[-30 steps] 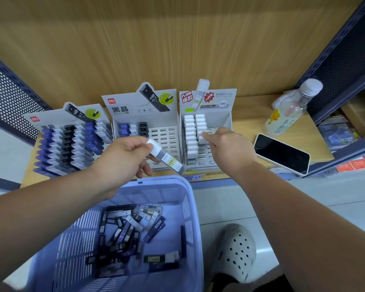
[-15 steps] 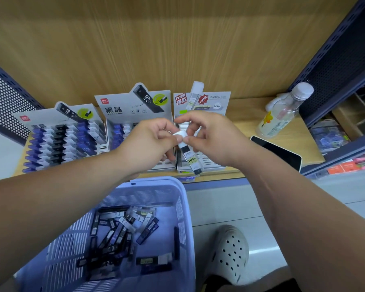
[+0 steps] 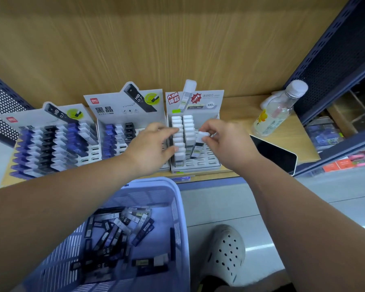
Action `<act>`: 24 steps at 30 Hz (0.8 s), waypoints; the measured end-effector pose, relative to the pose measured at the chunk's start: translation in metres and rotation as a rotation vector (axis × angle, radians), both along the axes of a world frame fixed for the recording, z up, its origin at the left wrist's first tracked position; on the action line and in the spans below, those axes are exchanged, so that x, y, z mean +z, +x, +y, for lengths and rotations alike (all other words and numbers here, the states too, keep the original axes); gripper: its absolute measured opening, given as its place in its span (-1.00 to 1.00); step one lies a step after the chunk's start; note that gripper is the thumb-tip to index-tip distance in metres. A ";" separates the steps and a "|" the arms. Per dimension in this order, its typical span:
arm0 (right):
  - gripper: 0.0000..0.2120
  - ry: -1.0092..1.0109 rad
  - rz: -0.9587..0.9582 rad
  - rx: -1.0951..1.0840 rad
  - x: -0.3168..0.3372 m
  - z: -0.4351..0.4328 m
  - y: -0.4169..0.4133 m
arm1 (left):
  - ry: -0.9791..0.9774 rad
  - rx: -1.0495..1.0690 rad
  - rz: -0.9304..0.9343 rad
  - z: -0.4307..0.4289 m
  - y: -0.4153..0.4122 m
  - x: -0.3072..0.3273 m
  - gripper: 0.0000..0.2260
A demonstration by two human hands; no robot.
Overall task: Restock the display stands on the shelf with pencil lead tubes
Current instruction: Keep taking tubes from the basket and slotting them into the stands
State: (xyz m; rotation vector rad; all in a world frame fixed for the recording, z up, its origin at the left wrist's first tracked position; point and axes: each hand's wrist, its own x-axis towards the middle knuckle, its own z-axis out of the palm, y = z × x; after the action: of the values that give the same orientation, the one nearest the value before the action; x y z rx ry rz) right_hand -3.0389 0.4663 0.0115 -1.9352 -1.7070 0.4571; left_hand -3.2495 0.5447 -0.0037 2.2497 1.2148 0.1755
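Three display stands sit side by side on the wooden shelf: a left stand [image 3: 51, 142] nearly full of blue, black and white tubes, a middle stand [image 3: 124, 114] with a few tubes at its back left, and a right stand [image 3: 200, 163] with two columns of white-capped tubes. My right hand [image 3: 226, 142] pinches a white-capped lead tube [image 3: 199, 144] by its cap over the right stand's third column. My left hand [image 3: 150, 150] hovers between the middle and right stands, fingers relaxed, touching the white tubes. A lilac basket [image 3: 177, 207] below holds several loose tubes [image 3: 118, 230].
A clear plastic bottle [image 3: 276, 110] stands on the shelf to the right, with a phone [image 3: 274, 154] lying face up beside it. A blue perforated shelf upright [image 3: 335, 49] rises at right. A foot in a white clog [image 3: 226, 251] is on the floor.
The tube passed from my left hand to my right hand. My right hand then carried it down to the right stand, and my left hand drew away to the left, empty.
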 end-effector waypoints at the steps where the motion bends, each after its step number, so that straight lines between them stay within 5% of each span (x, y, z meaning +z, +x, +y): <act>1: -0.86 0.002 -0.026 0.004 -0.003 -0.001 -0.001 | 0.010 -0.025 0.038 0.000 -0.001 -0.006 -0.52; 15: -0.94 0.102 -0.112 0.085 -0.033 -0.001 -0.011 | 0.003 -0.042 0.058 0.011 -0.006 -0.019 -0.47; 24: -0.80 0.124 -0.162 0.105 -0.034 0.000 -0.015 | 0.054 -0.044 0.095 0.008 -0.005 -0.019 -0.46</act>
State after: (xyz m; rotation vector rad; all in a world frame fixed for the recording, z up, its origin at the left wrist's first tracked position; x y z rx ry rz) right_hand -3.0535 0.4662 -0.0221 -1.8425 -1.8987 0.2310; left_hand -3.2548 0.5524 -0.0230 2.3525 1.2212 0.0865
